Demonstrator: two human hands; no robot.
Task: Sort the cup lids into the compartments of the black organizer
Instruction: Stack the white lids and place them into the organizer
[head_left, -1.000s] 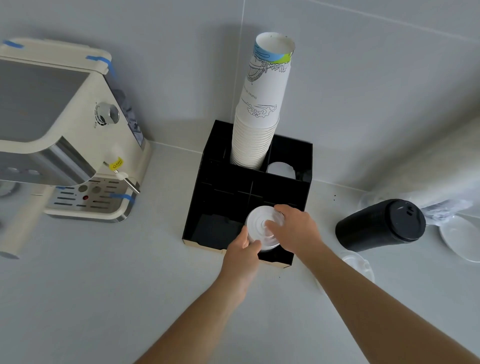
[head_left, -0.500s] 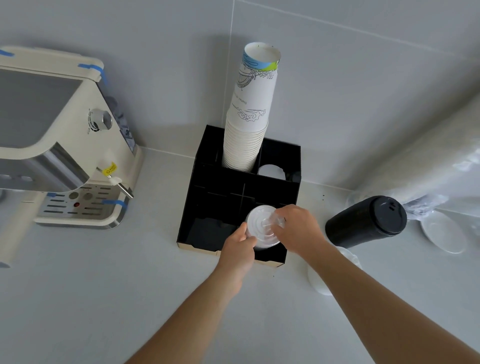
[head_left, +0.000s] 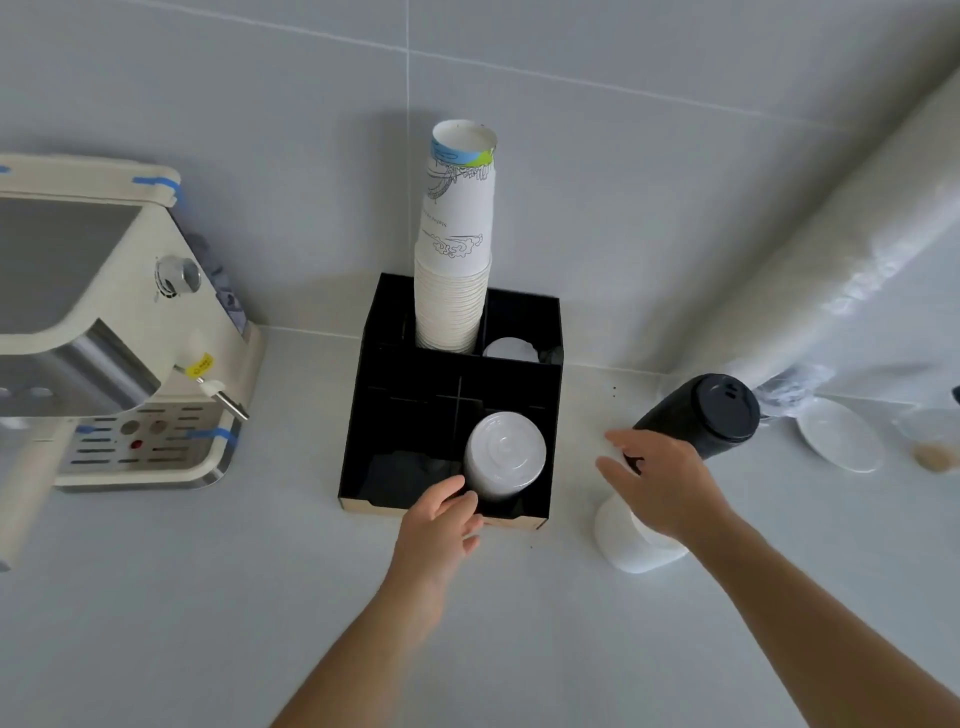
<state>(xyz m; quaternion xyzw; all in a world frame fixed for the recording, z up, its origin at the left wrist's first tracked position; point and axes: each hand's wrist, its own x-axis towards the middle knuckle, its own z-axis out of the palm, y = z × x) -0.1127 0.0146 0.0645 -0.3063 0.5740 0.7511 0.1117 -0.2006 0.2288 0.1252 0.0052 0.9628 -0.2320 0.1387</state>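
The black organizer (head_left: 375, 415) stands against the wall. A stack of white lids (head_left: 505, 456) sits in its front right compartment. My left hand (head_left: 437, 525) is at the organizer's front edge, thumb and fingertips touching the lower left side of that stack. My right hand (head_left: 661, 483) hovers with spread fingers over another white lid stack (head_left: 626, 548) on the counter, fingertips close to a lying stack of black lids (head_left: 701, 415). A white lid (head_left: 510, 349) lies in the back right compartment.
A tall stack of paper cups (head_left: 454, 260) fills the organizer's back left compartment. A cream coffee machine (head_left: 104, 338) stands at the left. At the right are a long plastic-wrapped sleeve (head_left: 831, 260) and a loose white lid (head_left: 839, 434).
Both hands held the white lid stack over the front right compartment; now it sits inside. My right hand has let go and moved right to the lids on the counter.
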